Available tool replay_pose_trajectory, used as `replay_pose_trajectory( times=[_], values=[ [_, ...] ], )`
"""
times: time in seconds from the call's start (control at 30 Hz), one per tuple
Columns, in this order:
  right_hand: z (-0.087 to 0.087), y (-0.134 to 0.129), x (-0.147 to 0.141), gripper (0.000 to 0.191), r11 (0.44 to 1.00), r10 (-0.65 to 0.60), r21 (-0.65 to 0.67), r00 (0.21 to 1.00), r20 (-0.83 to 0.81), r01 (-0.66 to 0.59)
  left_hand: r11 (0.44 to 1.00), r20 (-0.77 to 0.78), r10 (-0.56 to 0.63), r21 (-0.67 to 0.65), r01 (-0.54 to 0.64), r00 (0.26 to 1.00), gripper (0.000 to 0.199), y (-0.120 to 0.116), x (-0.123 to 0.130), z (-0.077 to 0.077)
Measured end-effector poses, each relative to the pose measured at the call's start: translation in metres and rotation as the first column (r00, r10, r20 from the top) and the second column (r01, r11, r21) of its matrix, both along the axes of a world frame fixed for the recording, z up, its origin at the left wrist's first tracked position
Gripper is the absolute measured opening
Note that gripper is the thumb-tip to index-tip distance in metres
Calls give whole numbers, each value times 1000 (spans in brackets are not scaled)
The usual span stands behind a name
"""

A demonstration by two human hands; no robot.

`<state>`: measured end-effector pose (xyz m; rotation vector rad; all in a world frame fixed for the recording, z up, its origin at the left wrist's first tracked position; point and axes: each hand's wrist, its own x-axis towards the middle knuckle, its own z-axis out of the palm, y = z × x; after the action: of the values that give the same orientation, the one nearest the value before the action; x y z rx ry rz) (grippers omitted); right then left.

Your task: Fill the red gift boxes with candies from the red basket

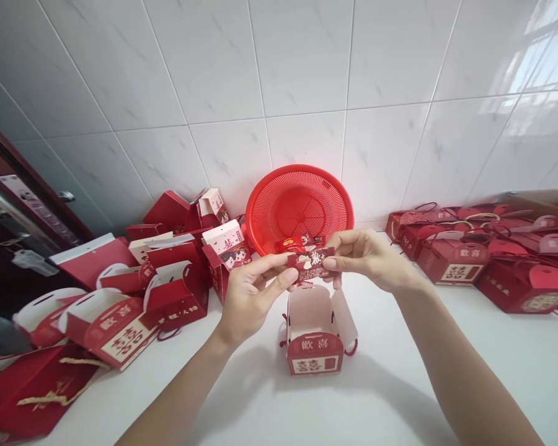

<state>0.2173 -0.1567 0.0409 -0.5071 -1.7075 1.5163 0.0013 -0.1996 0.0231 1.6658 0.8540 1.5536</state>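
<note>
Between my two hands is a dark red wrapped candy (pixel 310 264) with printed figures and characters on its wrapper. My left hand (pixel 253 291) pinches its left end with thumb and fingers, and my right hand (pixel 365 257) pinches the right end. Just below the candy, an open red and white gift box (pixel 316 356) with red cord handles stands upright on the white table. Behind the candy sits a red plastic basket (pixel 300 176), leaning against the wall, with several red-wrapped pieces (pixel 297 243) low at its front.
Several open red boxes (pixel 125 334) crowd the left side of the white table (pixel 242 402). To the right, more red boxes (pixel 453 263) with closed tops stand packed together. A tiled wall (pixel 307 62) rises behind, and a dark door (pixel 9 235) is at far left.
</note>
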Motion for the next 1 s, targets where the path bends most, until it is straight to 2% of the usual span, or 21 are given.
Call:
replay_pose_trajectory(
  times=[0.27,0.37,0.47,0.57,0.63,0.7,0.77,0.83,0.9,1.0],
  values=[
    [2,-3,1,25,999,-18,40,998,55,16,999,-35,-39,8,40,999,13,0,-1,0],
    [5,-6,3,23,993,-72,97,991,109,62,999,-85,-36,-26,34,996,14,3,-6,1],
    [8,-9,6,19,975,-129,204,967,219,84,996,-127,-23,-91,11,992,19,8,-13,4],
    [9,-12,8,16,955,-141,297,918,371,26,989,-222,-44,-150,10,974,23,11,-19,7],
    [9,-13,7,15,943,-154,334,900,408,10,976,-307,-134,-206,71,942,26,11,-19,8],
    [9,-14,5,16,936,-169,350,907,386,26,941,-354,-284,-284,187,891,30,10,-18,7],
    [10,-15,3,18,934,-183,352,922,341,55,881,-328,-427,-361,306,843,35,8,-15,6],
    [11,-16,3,19,927,-207,365,933,296,90,835,-269,-495,-409,367,826,39,7,-12,5],
    [13,-17,4,16,918,-219,382,938,267,105,841,-234,-469,-413,350,852,38,7,-11,3],
    [15,-18,8,14,924,-178,377,940,290,59,909,-262,-340,-336,245,903,31,8,-11,1]
  ],
)
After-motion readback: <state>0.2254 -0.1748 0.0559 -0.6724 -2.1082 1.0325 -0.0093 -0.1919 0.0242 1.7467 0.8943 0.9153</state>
